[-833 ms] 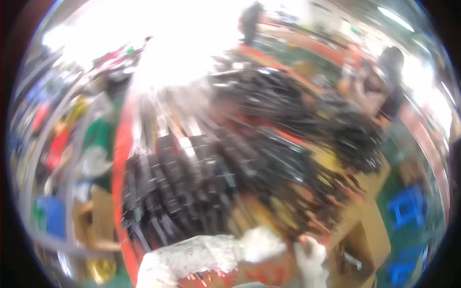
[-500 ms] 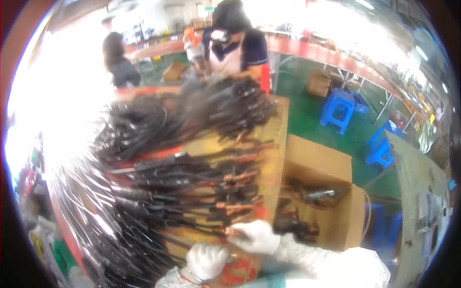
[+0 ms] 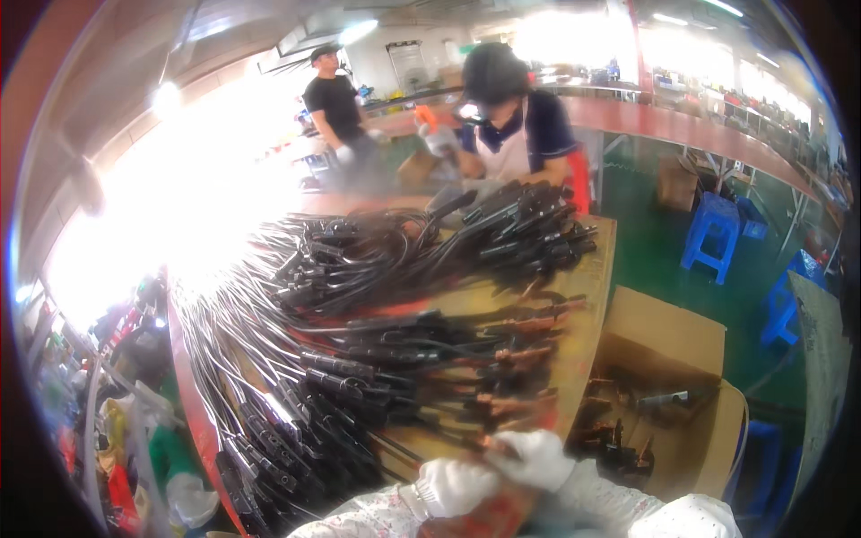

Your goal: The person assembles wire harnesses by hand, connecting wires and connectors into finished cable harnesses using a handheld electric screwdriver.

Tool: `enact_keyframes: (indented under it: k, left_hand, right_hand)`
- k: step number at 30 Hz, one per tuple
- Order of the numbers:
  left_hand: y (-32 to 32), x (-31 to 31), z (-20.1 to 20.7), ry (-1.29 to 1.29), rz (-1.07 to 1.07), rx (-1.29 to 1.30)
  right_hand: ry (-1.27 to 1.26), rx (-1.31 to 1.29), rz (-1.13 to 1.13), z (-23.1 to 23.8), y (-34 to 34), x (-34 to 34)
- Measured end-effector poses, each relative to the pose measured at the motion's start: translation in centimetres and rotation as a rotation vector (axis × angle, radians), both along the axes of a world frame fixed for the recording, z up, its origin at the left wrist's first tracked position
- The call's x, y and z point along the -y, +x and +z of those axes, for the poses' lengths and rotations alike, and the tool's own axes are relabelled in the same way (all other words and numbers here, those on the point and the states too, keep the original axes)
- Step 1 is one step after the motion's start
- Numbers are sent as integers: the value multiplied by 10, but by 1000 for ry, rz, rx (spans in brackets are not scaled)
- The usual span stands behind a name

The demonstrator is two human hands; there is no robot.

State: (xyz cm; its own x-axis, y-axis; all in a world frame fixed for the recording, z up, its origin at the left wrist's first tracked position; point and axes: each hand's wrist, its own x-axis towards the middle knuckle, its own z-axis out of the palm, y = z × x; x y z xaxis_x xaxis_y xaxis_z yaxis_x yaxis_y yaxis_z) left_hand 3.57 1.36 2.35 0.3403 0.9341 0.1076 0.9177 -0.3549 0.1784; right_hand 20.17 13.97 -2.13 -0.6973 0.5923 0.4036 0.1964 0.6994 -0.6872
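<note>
Rows of black cables [image 3: 341, 368] with dark plug-like bodies and copper-coloured ends [image 3: 525, 354] lie across a red and yellow tabletop [image 3: 583, 336]. At the table's near edge, my white-gloved right hand [image 3: 535, 459] is closed, its fingers pinching a copper-coloured cable end [image 3: 490, 443]. My left hand [image 3: 457, 489], also gloved in white, is curled closed just left of it, nearly touching. What lies inside the left fingers is hidden. Behind the rows, a thick heap of black cables [image 3: 511, 229] rests on the far side.
Right of the table stands an open cardboard box [image 3: 664, 332] holding black and copper-coloured parts [image 3: 619, 448]. Blue stools [image 3: 711, 235] stand on the green floor. A co-worker [image 3: 525, 134] sits across the table with an orange thing; another person [image 3: 336, 103] stands farther back. Bagged items fill the left.
My view has swung left and up, so the table and box sit farther right and lower. My hands have come closer together. A standing person in black now shows at the back.
</note>
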Motion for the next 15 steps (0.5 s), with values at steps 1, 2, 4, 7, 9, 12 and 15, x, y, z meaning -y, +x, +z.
enact_keyframes:
  k: [1, 2, 4, 7, 9, 12, 15]
  left_hand:
    - [4, 0, 0, -5, 2, 9]
    - [10, 0, 0, -118, 57, -96]
    - [16, -3, -4, -332, 164, -309]
    - [-8, 3, -30, -126, 18, -98]
    - [-24, 12, -28, -16, 68, -27]
    - [-30, 19, -28, 236, 107, 32]
    - [-27, 14, -38, 413, 160, -80]
  right_hand:
    - [0, -21, 23, 4, 1, 0]
    - [-5, -11, 26, 5, 2, 2]
    - [13, -7, 20, 5, -1, 2]
    - [-6, -53, -4, 6, 7, 4]
    - [-144, -72, 25, 22, 24, 14]
    - [-443, -232, 14, 8, 57, 20]
    - [-1149, -175, 34, 22, 78, 17]
